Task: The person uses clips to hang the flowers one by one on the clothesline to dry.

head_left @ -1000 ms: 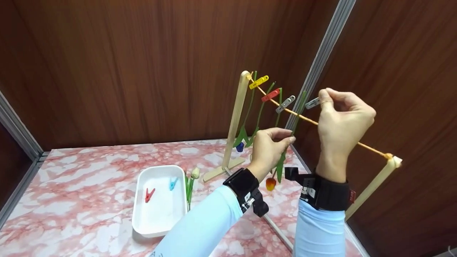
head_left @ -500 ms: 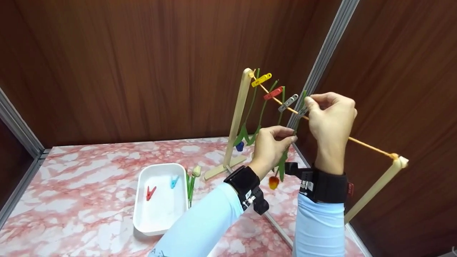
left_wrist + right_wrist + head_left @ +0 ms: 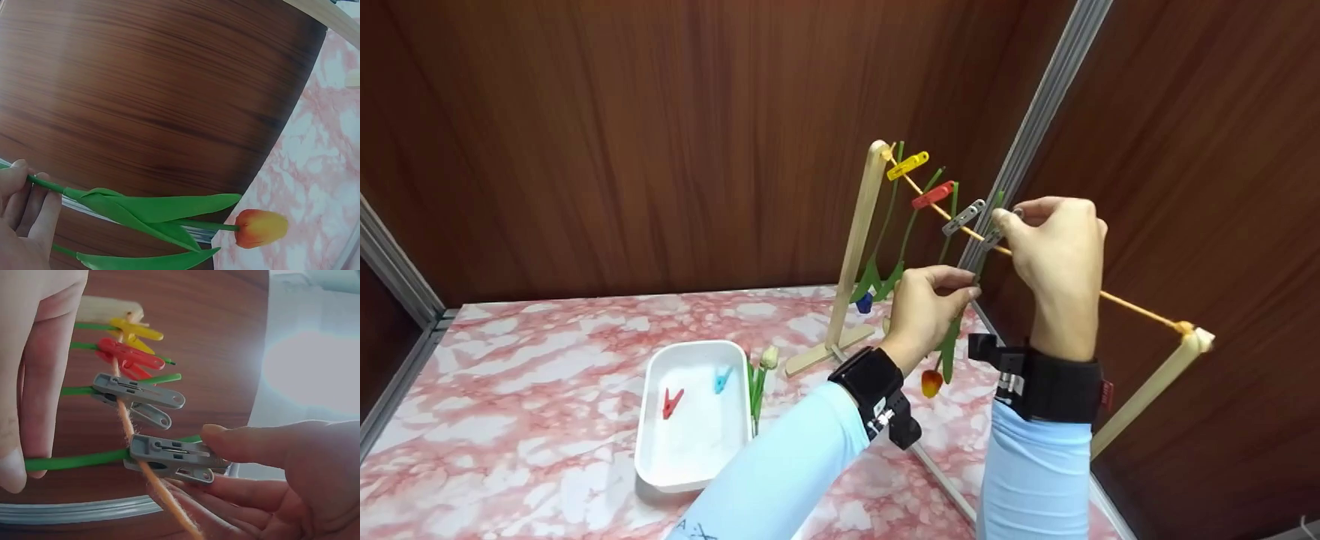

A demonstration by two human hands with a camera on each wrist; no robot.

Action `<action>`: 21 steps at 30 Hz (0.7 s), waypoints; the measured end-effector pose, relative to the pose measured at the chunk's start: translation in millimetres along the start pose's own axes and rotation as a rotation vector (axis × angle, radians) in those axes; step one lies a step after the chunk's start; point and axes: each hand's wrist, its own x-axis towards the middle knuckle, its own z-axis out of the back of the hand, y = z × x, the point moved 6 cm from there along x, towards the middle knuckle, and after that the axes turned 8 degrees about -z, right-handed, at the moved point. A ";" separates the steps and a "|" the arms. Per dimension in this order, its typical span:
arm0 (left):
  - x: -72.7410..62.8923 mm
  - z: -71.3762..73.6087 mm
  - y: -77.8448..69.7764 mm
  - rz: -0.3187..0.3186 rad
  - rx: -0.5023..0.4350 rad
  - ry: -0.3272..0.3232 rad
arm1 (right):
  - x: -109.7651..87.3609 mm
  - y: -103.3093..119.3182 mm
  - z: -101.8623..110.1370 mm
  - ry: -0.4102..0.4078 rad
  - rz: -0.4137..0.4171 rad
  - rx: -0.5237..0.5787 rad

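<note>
My left hand (image 3: 926, 311) pinches the green stem (image 3: 79, 461) of an artificial tulip, whose orange-yellow bloom (image 3: 261, 228) hangs downward below the fingers. My right hand (image 3: 1059, 244) holds a grey clothespin (image 3: 169, 453) by its handle ends, thumb on top and fingers beneath. The clothespin's nose lies over both that stem and the orange string (image 3: 177, 509); the stem tip sticks out behind it. Farther along the string, another grey clothespin (image 3: 964, 217), a red clothespin (image 3: 933, 196) and a yellow clothespin (image 3: 908, 166) each clip a stem.
The string runs between a far wooden post (image 3: 856, 247) and a near wooden post (image 3: 1147, 394). A white tray (image 3: 642, 442) contains a red clothespin (image 3: 672, 403) and a blue clothespin (image 3: 722, 379). Beside it lies a white tulip (image 3: 769, 358). Brown panels (image 3: 660, 150) stand behind and right.
My right hand has moved left and brought the grey clothespin from beside the stem onto the stem and string. The left hand has stayed nearly in place, pinching the stem.
</note>
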 end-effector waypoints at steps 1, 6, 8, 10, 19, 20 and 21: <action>0.1 -0.5 0.6 0.005 -0.002 0.000 | 0.8 -0.2 -0.6 0.002 0.004 -0.003; 1.4 -1.1 1.0 0.019 -0.012 -0.016 | 2.0 1.3 -1.6 -0.013 0.043 -0.003; 2.2 -0.5 -1.0 0.007 -0.006 -0.023 | 0.9 2.2 -2.7 -0.018 0.046 -0.003; 3.4 0.1 -3.0 -0.007 -0.004 -0.028 | 0.3 2.8 -5.1 -0.012 0.045 -0.008; 4.3 1.2 0.4 -0.011 0.000 -0.026 | -2.9 -0.3 -10.8 0.040 -0.004 -0.076; 3.8 1.8 1.1 -0.013 0.003 -0.023 | -3.5 0.0 -10.7 0.044 0.001 -0.084; 3.3 2.4 1.9 -0.013 0.001 -0.022 | -3.9 0.2 -10.9 0.051 0.004 -0.087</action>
